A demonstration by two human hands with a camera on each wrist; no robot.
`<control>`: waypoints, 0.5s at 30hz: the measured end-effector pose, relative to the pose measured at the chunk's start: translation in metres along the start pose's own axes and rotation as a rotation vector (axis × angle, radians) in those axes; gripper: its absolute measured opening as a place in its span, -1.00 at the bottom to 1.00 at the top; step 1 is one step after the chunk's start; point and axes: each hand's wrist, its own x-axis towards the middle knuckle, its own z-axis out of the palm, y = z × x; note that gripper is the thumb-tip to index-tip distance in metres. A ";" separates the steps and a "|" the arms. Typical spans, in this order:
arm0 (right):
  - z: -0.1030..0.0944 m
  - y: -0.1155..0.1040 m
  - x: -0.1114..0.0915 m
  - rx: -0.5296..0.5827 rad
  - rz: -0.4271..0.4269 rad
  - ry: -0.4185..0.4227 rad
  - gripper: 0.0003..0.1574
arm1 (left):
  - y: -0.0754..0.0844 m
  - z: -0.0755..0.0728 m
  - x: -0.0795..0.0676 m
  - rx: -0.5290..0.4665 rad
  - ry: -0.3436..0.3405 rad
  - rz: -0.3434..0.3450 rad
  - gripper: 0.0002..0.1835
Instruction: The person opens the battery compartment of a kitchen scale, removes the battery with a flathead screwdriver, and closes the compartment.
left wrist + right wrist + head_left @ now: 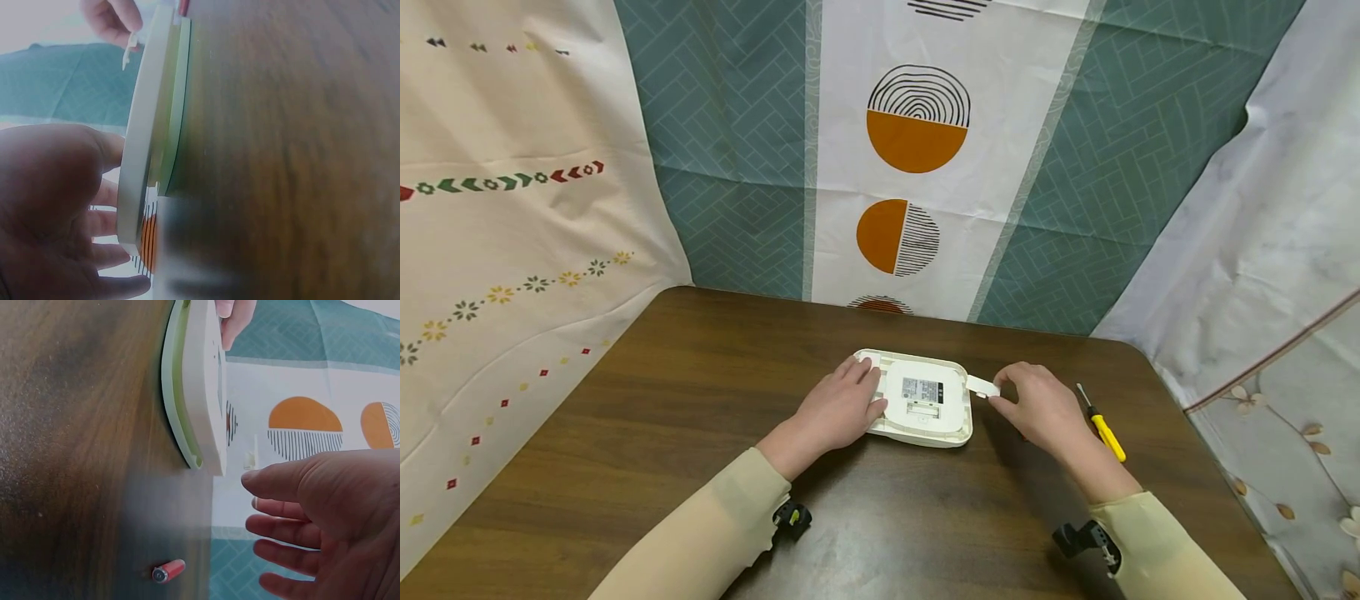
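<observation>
A white, rounded rectangular device (927, 427) lies with its label side up on the table. A printed label (919, 390) and a small battery compartment (923, 409) show on that side. My left hand (842, 406) rests on the device's left end, fingers fairly straight across it. Off the right end, my right hand (1037, 406) pinches a small white cover (982, 386) between thumb and index finger. That cover (250, 460) appears edge-on in the right wrist view, raised above the table. The other fingers of that hand are loosely bent.
A screwdriver with a yellow handle (1108, 437) lies to the right of my right hand. On the brown table (715, 367), a red battery (169, 570) lies beyond the device's right end. Patterned curtains (737, 125) hang behind and at the sides.
</observation>
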 end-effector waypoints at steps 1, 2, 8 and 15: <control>0.000 0.000 0.000 -0.001 0.002 -0.005 -0.76 | 0.000 0.000 0.000 0.000 0.001 0.000 -0.34; 0.001 0.000 0.000 -0.004 0.004 -0.009 -0.76 | 0.000 0.000 0.000 0.000 0.001 0.000 -0.34; 0.002 -0.001 0.000 -0.011 0.000 -0.014 -0.76 | 0.000 -0.001 0.000 -0.005 0.006 0.000 -0.34; 0.003 -0.003 -0.002 -0.016 -0.032 0.011 -0.79 | 0.001 -0.001 0.000 0.001 0.001 0.000 -0.33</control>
